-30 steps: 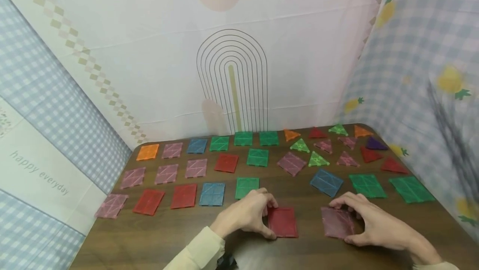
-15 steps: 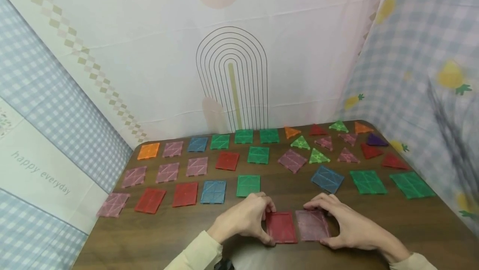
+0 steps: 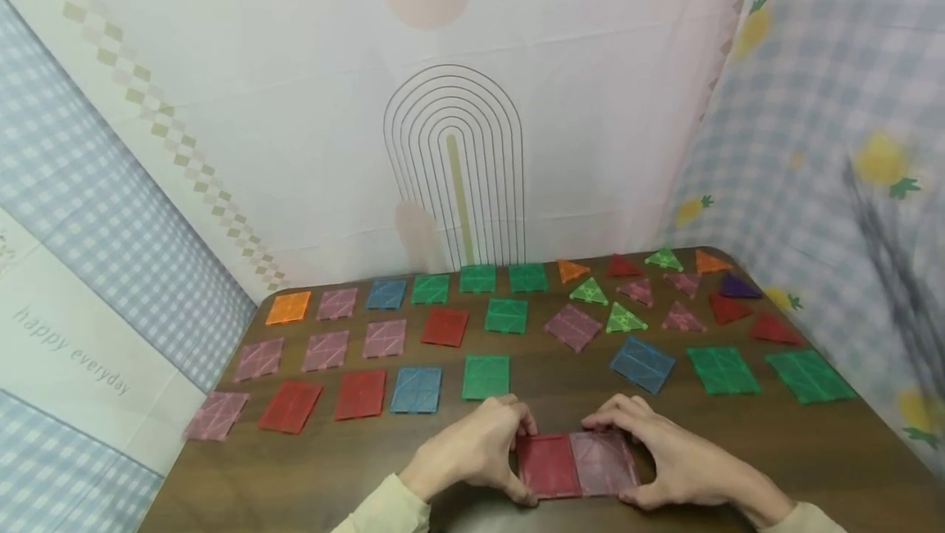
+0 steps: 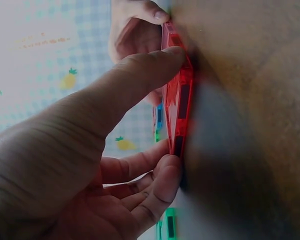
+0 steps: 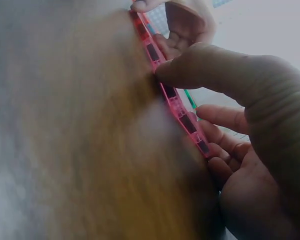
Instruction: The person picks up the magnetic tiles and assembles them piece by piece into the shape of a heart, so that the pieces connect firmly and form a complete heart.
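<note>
At the near side of the worktop (image 3: 244, 484), your left hand (image 3: 476, 447) grips the red tile (image 3: 548, 467); your right hand (image 3: 679, 463) grips the pink tile (image 3: 601, 467) touching it.

Brown, round-cornered wood-grain worktop (image 3: 317, 476) sits against a white arch-print cloth (image 3: 295, 148), with blue gingham cloth (image 3: 89, 156) lettered "happy everyday" at left, pineapple-print gingham (image 3: 805, 98) at right.

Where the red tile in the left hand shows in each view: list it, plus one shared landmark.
Head: red tile low, just right of centre.
Left wrist: red tile nearly edge-on, just right of centre.
Right wrist: only a bit of red tile, near the top.
Shared landmark: the left hand.
</note>
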Action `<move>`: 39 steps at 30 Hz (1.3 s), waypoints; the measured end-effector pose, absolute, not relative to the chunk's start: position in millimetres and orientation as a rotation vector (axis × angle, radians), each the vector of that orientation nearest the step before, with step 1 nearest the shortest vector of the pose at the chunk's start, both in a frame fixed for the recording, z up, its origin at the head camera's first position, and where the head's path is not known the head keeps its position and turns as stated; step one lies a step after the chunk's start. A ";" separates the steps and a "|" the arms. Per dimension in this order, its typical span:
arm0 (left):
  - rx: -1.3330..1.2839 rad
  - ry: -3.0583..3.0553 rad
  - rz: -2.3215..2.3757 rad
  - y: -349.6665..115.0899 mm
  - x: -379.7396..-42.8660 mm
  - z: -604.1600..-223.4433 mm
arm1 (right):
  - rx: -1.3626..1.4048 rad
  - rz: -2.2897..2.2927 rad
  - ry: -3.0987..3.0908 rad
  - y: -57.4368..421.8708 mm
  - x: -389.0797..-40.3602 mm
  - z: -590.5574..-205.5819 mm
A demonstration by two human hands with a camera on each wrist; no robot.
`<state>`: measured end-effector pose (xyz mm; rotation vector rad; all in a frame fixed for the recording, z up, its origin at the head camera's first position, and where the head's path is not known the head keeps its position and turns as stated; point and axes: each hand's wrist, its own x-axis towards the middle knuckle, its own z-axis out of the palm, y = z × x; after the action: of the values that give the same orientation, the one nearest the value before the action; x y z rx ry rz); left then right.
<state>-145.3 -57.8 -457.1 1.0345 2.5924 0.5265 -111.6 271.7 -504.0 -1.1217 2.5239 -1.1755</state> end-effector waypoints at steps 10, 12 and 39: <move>1.121 2.596 0.519 -59.8 -144.5 -460.2 | -0.725 -1.366 3.028 293.2 -128.6 -504.4; 1.135 2.602 0.518 -60.3 -143.8 -460.4 | -0.514 -1.315 3.171 298.9 -131.8 -505.4; 1.113 2.629 0.700 -65.5 -142.8 -473.7 | -0.476 -1.257 2.932 309.4 -138.7 -509.2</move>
<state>-142.8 -65.5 -473.7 1.1129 2.6288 0.6999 -138.7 309.4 -509.2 -0.4758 2.9317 -1.2572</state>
